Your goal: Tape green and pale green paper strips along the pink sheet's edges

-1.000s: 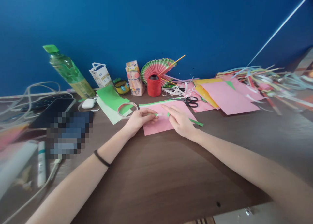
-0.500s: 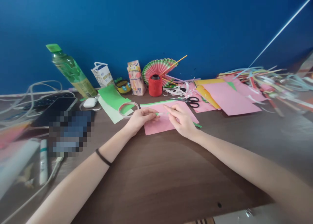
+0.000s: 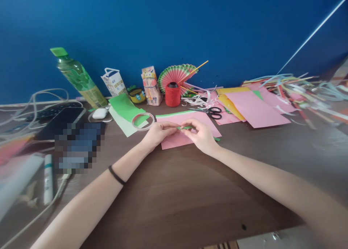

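A narrow green paper strip (image 3: 186, 127) is pinched between my two hands above a pink paper sheet (image 3: 174, 143). My left hand (image 3: 159, 133) is closed on the strip's left part, and my right hand (image 3: 199, 135) is closed on its right part, with the fingertips of both hands nearly meeting. The pink sheet lies flat on the table and has a green and white band along its far edge. Another green piece sticks out past the sheet's right corner, beside my right wrist. My fingers cover much of the strip.
A tape roll (image 3: 143, 121) lies over green paper (image 3: 125, 106). Black-handled scissors (image 3: 214, 113) lie behind the sheet. Farther back stand a red thread spool (image 3: 172, 95), a paper fan (image 3: 174, 77), and a leaning green bottle (image 3: 78, 78). Pink papers (image 3: 258, 107) are at right, a phone (image 3: 81, 145) at left.
My right hand's fingers have curled in, its pointing index finger now bent into a pinch on the green strip. The hands have come closer together. Objects on the table stay put.
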Demonstrator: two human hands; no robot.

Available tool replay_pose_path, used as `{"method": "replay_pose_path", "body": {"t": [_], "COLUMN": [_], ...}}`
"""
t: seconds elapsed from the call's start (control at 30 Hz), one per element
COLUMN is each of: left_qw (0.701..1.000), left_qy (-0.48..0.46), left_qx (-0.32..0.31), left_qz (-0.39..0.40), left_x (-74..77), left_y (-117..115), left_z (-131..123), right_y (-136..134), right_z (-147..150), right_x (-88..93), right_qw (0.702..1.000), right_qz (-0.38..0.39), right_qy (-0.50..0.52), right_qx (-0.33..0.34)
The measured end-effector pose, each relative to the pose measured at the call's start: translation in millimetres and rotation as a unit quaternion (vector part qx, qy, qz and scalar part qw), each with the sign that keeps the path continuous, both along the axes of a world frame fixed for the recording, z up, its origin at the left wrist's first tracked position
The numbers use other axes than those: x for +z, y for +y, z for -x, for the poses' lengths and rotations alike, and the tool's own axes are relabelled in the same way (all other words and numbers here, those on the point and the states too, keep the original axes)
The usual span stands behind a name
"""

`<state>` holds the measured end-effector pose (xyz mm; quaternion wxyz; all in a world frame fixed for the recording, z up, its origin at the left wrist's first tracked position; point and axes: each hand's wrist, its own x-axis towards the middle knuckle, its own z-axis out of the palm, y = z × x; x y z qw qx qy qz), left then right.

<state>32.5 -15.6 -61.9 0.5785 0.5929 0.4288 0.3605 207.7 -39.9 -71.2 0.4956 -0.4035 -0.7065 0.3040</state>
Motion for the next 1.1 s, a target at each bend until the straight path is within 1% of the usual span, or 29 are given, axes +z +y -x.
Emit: {"method": "replay_pose_path", "body": {"t": [0.17,0.33,0.5,0.67,0.83,1.1], "left_qw": [1.000,1.000,0.999,0.999,0.999,0.999], "left_qy": [0.010,0.003,-0.019,0.002,0.014,0.034], "left_qx": [0.005,0.015,0.021,0.028,0.028,0.037], "left_qz": [-0.001,0.014,0.041,0.029,0.018,0.006], "left_x": [0.3,3.1,4.1,3.0,2.4,4.8], "left_y": [-1.7,-2.3,-1.9,-1.5,-1.4,-3.3], "left_z": [-1.6,-1.2,-1.7,-0.6,-0.1,-2.6], "right_y": [4.3,8.1,11.1,11.6,7.4,8.3], "right_z": [-0.4,-2.2,-4.2,-5.4,-5.8,-4.5], "right_x": [-0.8,-2.3,-2.8,-1.7,2.0,-0.7], "right_qw": [0.998,0.994,0.994,0.995,0.998,0.994], "right_qz": [0.042,0.065,0.074,0.071,0.053,0.085], "right_qy": [0.049,0.082,0.079,0.070,0.020,0.067], "right_qx": [0.001,0.015,0.008,0.002,-0.018,-0.003]}}
